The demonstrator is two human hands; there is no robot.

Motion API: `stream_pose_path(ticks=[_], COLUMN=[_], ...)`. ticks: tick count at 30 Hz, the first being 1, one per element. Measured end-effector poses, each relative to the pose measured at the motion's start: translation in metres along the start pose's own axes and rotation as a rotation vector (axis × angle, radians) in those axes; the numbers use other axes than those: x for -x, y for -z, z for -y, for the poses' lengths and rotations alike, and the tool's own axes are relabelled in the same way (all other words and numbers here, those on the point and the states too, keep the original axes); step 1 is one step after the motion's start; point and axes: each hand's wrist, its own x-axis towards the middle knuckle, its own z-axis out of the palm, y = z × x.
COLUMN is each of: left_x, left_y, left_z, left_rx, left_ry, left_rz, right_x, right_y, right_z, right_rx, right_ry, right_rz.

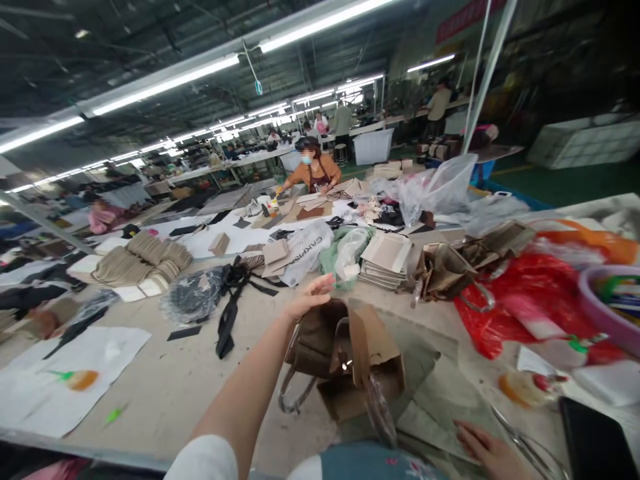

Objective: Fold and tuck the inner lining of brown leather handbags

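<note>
A brown handbag [350,353] with handles, one of them wrapped in clear plastic, stands on the table before me. My left hand [311,295] reaches to its far upper edge, fingers stretched out; whether they touch the bag is hard to tell. My right hand [483,448] is low over a greenish-grey sheet [445,400], its fingers extended and nothing visible in them. Just beside it lies a pair of metal scissors [523,440]. A black phone-like slab [593,437] rests farther right.
A second brown bag [445,270], red plastic [530,300] and a purple basin [605,300] stand to the right, near a glue bottle [525,389]. Stacked beige pieces [385,260] lie beyond. Left are black straps [230,313] and an orange bottle [83,380]. A co-worker [315,170] sits across.
</note>
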Motion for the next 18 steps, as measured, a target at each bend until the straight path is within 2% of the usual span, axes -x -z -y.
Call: stream_pose_path(ticks=[2, 5, 8, 10, 14, 16, 18], left_x=[0.001, -0.001, -0.001, 0.007, 0.048, 0.077, 0.107], left_y=[0.0, -0.005, -0.009, -0.009, -0.002, 0.0, -0.006], left_z=[0.005, 0.013, 0.022, 0.026, 0.03, 0.033, 0.043], left_rx=[0.08, 0.14, 0.245, 0.242, -0.023, -0.246, -0.458], left_ry=[-0.037, -0.077, -0.102, -0.058, 0.179, 0.315, 0.364], left_rz=[-0.056, -0.165, -0.35, -0.467, -0.583, -0.616, -0.594], right_x=[0.004, 0.014, 0.026, 0.034, 0.044, 0.044, 0.041], right_y=[-0.005, -0.016, -0.024, -0.027, -0.033, -0.039, -0.046], right_z=[0.015, 0.052, 0.097, 0.123, 0.153, 0.158, 0.159], right_rx=[-0.012, -0.084, -0.126, -0.092, 0.019, 0.024, 0.009], right_ry=[-0.001, 0.041, 0.14, 0.232, 0.47, 0.541, 0.572], right_rz=[0.03, 0.112, 0.235, 0.305, 0.449, 0.555, 0.666])
